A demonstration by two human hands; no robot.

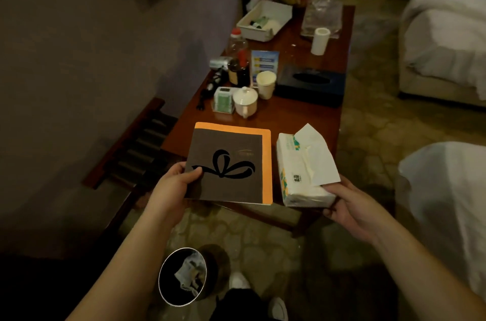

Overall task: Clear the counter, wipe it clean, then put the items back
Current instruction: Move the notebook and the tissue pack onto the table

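My left hand (175, 180) pinches the near left corner of a brown folder (228, 165) with an orange border and a black bow drawing, at the near end of the wooden counter (294, 121). My right hand (347, 202) grips the near end of a soft pack of tissues (297, 165), a white sheet sticking up from it. Folder and pack lie side by side over the counter's near edge; whether they rest on it I cannot tell.
Farther along the counter stand a lidded white cup (245, 101), a paper cup (266, 84), a dark tissue box (311, 84), bottles (238, 63), a paper roll (320, 40) and a white tray (264, 19). A bin (182, 276) sits on the floor below. Beds are on the right.
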